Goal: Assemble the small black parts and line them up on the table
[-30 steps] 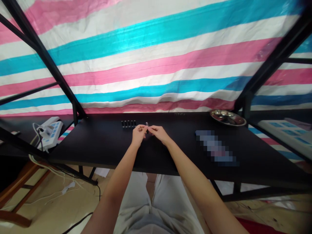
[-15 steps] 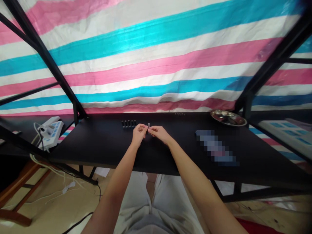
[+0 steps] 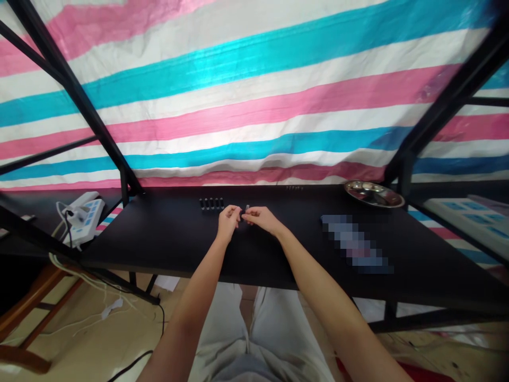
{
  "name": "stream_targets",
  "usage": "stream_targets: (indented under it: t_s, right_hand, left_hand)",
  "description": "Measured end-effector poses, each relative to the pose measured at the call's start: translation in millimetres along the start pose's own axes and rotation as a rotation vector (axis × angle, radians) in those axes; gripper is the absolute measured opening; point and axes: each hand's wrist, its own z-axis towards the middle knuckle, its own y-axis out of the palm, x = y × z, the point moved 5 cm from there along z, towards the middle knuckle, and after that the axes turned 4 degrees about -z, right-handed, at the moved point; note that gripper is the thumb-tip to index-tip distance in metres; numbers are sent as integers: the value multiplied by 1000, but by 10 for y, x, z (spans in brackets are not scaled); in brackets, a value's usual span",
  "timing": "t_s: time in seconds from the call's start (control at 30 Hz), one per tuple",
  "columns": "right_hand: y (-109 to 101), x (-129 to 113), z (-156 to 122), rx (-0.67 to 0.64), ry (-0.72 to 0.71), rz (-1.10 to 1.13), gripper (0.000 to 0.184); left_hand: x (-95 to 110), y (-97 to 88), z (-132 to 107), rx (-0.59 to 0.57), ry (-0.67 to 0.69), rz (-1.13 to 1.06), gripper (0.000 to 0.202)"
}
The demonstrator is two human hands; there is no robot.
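My left hand (image 3: 228, 222) and my right hand (image 3: 261, 218) are close together over the black table (image 3: 170, 233), their fingers pinched. A small light-grey piece (image 3: 247, 206) pokes up at my right fingertips; its kind is too small to tell. What sits between my left thumb and finger is mostly hidden, with only something dark in the gap between the hands. Just left of my left hand, several short black cylinders (image 3: 211, 203) with pale ends stand in a row.
Several tiny pieces (image 3: 294, 188) lie along the table's back edge. A round metal tray (image 3: 374, 203) sits at the back right. Nearer is a blurred-out bluish object (image 3: 353, 243). White power strips (image 3: 85, 220) stand to the left, and a striped sheet (image 3: 254, 116) hangs behind.
My fingertips have drawn slightly apart, and the grey piece at my right hand has shifted a little to the right. The row of cylinders stays put.
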Motion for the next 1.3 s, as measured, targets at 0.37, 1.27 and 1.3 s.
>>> stream_targets:
  t_s: [0.37, 1.27, 1.3]
  right_hand:
    - [-908, 530, 638, 522, 57, -373, 29]
    - [-1228, 824, 969, 457, 128, -640, 19]
    - [-1230, 824, 971, 451, 128, -640, 19]
  left_hand:
    - [114, 120, -144, -115, 310, 759, 25]
    - [107, 234, -115, -246, 327, 879, 26]
    - [108, 235, -116, -248, 328, 878, 26]
